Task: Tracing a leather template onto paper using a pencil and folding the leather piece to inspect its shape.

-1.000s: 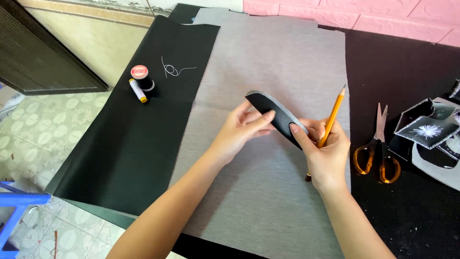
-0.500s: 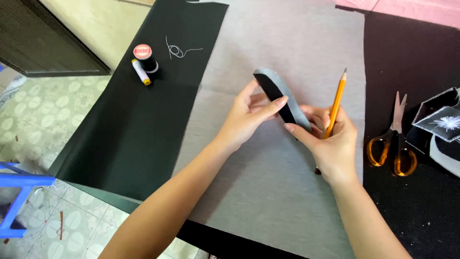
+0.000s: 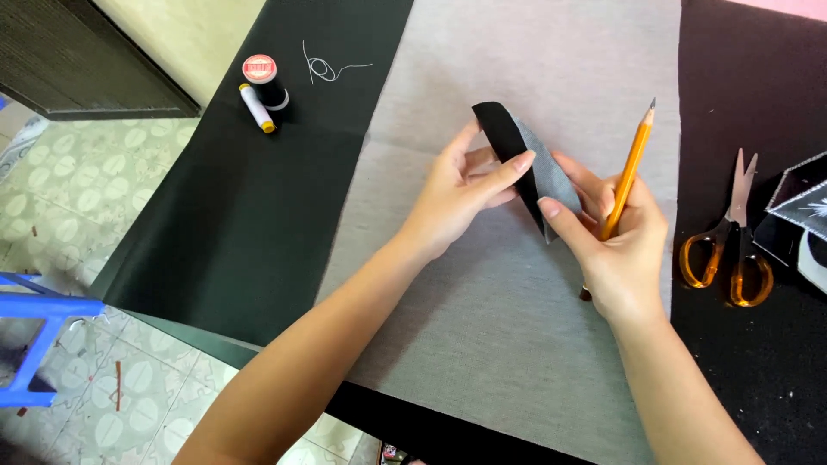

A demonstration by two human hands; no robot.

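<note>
A small curved piece of fabric (image 3: pixel 525 164), black on one face and grey on the other, is held up between both hands, above the large grey cloth (image 3: pixel 517 327) that is spread on the bench (image 3: pixel 258 224). The left hand (image 3: pixel 457 194) is closed lightly on the piece from the 9 o'clock side, with the thumb pressed on its edge. The right hand (image 3: pixel 616 245) grasps the lower end of the piece from the 3 o'clock side, and a yellow pencil (image 3: pixel 627 172) is also kept between its fingers, with the tip pointed to 12 o'clock.

The step in hand appears to be the folding or turning of this small piece. To do it well, the two edges are best matched slowly, and the fold is pressed with the thumbs from the middle to the ends. The pencil tip is better kept away from the fabric, so that no unwanted mark is made. The piece could slip because it is held only at its edges, so a firm but gentle grip is advised.

Orange-handled scissors (image 3: pixel 728 250) lie at 3 o'clock from the hands, on the black cloth (image 3: pixel 741 69). Two thread spools (image 3: pixel 263 86) and a loose white thread (image 3: pixel 332 67) are seen at 10 o'clock, well apart from the hands.
</note>
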